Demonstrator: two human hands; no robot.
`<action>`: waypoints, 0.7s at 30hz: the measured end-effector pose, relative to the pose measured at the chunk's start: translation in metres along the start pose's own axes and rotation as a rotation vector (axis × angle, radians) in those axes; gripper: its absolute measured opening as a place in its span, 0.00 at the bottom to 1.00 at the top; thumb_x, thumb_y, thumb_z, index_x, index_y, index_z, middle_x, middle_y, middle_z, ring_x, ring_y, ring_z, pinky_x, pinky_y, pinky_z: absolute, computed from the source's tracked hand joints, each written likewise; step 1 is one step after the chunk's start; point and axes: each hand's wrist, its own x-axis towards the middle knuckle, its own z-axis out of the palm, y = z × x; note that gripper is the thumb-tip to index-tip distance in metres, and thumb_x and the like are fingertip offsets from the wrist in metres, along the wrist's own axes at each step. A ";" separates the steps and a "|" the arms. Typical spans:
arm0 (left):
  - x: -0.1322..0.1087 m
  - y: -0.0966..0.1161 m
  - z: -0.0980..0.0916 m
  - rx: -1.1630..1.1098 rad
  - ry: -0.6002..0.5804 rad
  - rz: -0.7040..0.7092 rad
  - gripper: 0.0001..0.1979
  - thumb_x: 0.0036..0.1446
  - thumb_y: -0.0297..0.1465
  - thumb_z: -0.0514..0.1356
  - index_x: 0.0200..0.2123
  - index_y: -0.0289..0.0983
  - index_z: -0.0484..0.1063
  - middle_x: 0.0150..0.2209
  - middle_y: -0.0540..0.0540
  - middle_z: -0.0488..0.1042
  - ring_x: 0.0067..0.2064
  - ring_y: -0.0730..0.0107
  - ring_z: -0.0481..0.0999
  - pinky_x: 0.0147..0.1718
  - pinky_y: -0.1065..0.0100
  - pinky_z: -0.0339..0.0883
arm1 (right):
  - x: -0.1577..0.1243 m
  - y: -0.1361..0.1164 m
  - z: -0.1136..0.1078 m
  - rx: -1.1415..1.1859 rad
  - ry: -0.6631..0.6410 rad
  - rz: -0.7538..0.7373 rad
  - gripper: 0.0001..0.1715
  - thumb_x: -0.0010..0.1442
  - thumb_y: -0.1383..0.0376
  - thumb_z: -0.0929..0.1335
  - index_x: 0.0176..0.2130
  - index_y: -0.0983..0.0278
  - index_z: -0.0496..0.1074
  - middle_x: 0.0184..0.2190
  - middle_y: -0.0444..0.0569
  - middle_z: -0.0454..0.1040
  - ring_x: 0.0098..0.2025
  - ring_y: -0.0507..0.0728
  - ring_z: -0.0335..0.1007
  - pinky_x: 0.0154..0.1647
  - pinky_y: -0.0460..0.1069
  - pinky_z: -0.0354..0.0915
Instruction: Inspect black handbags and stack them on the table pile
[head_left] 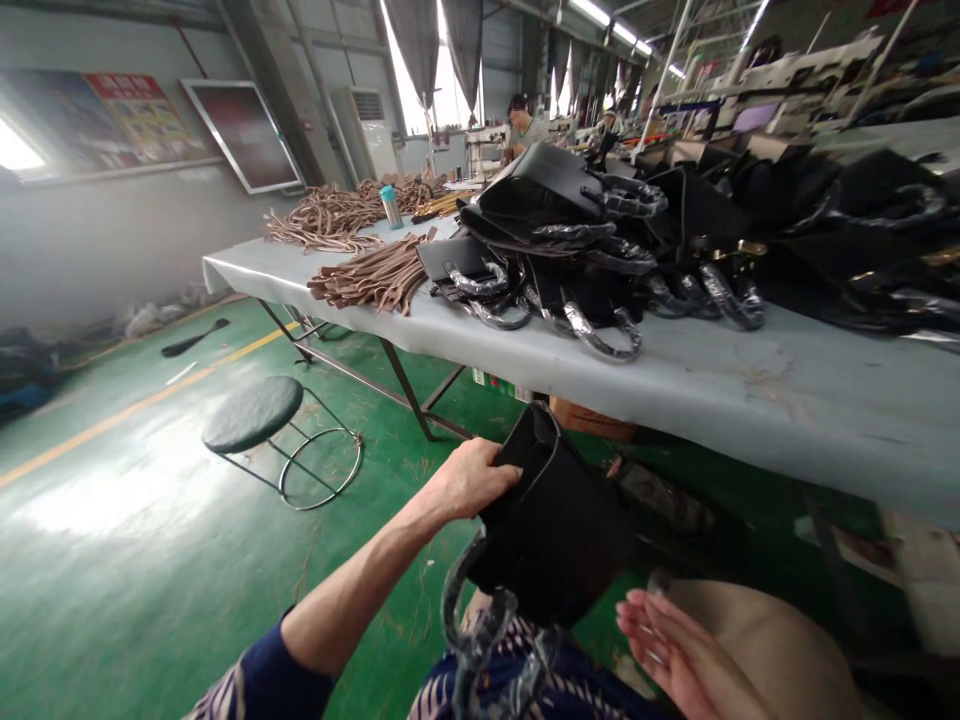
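My left hand (pixel 471 478) grips the upper edge of a black handbag (pixel 559 525) that rests on my lap, just below the table's front edge. The bag's plastic-wrapped handle (pixel 472 625) hangs down toward my knees. My right hand (pixel 667 650) lies low at the right of the bag, fingers stretched out and slightly blurred, holding nothing I can see. On the grey table (pixel 750 385) above lies a heap of similar black handbags (pixel 592 240) with wrapped handles.
Bundles of brown leather straps (pixel 375 275) and a teal bottle (pixel 391 206) lie at the table's far end. A round stool (pixel 255 412) stands on the green floor to the left. A person (pixel 525 125) works at sewing machines in the back.
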 end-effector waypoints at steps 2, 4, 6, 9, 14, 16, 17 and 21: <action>0.006 -0.005 0.003 -0.002 -0.045 -0.052 0.09 0.48 0.33 0.51 0.21 0.34 0.64 0.16 0.52 0.63 0.16 0.76 0.63 0.13 0.76 0.52 | -0.004 -0.005 -0.004 -0.158 0.075 -0.087 0.21 0.51 0.48 0.64 0.36 0.61 0.68 0.33 0.52 0.76 0.37 0.62 0.74 0.36 0.54 0.71; 0.011 -0.010 0.009 -0.032 -0.111 -0.085 0.11 0.49 0.34 0.51 0.19 0.34 0.63 0.15 0.52 0.63 0.14 0.75 0.63 0.12 0.75 0.54 | -0.010 -0.015 -0.004 -0.355 0.096 -0.277 0.21 0.52 0.50 0.65 0.41 0.60 0.68 0.40 0.52 0.75 0.43 0.62 0.71 0.42 0.53 0.70; 0.014 -0.014 0.014 -0.081 -0.167 -0.111 0.13 0.50 0.34 0.51 0.17 0.34 0.61 0.13 0.51 0.63 0.13 0.75 0.62 0.11 0.75 0.55 | -0.018 -0.025 0.004 -0.570 0.094 -0.525 0.27 0.50 0.50 0.66 0.47 0.59 0.65 0.47 0.52 0.71 0.50 0.63 0.67 0.48 0.55 0.66; 0.016 -0.016 0.019 -0.185 -0.201 -0.177 0.15 0.52 0.36 0.52 0.17 0.34 0.61 0.12 0.52 0.62 0.12 0.76 0.60 0.10 0.74 0.55 | -0.025 -0.035 0.031 -0.872 0.082 -0.813 0.44 0.48 0.50 0.68 0.58 0.62 0.53 0.55 0.57 0.64 0.54 0.66 0.61 0.51 0.57 0.64; 0.013 -0.011 0.016 -0.318 -0.193 -0.282 0.13 0.52 0.37 0.54 0.22 0.33 0.63 0.12 0.53 0.62 0.12 0.75 0.61 0.10 0.73 0.58 | -0.022 -0.043 0.070 -1.196 0.133 -0.845 0.48 0.49 0.54 0.67 0.61 0.68 0.44 0.56 0.65 0.62 0.52 0.68 0.64 0.45 0.58 0.67; 0.010 -0.010 0.012 -0.350 -0.206 -0.301 0.13 0.51 0.37 0.55 0.22 0.33 0.64 0.12 0.53 0.62 0.11 0.75 0.60 0.10 0.72 0.58 | -0.018 -0.047 0.071 -1.214 0.119 -0.781 0.39 0.54 0.56 0.62 0.60 0.68 0.46 0.53 0.64 0.65 0.47 0.66 0.69 0.40 0.55 0.69; 0.007 -0.009 0.010 -0.353 -0.217 -0.305 0.13 0.51 0.37 0.55 0.22 0.33 0.64 0.11 0.54 0.61 0.11 0.76 0.59 0.10 0.72 0.58 | -0.016 -0.050 0.068 -1.218 0.113 -0.730 0.34 0.57 0.58 0.59 0.59 0.68 0.49 0.50 0.63 0.69 0.43 0.65 0.72 0.37 0.54 0.69; -0.010 -0.005 0.002 -0.286 -0.272 -0.291 0.16 0.50 0.39 0.55 0.18 0.34 0.63 0.09 0.54 0.58 0.11 0.76 0.57 0.11 0.72 0.57 | -0.005 -0.070 0.045 -1.235 0.127 -0.460 0.25 0.60 0.64 0.52 0.54 0.67 0.58 0.35 0.58 0.77 0.32 0.64 0.74 0.30 0.55 0.67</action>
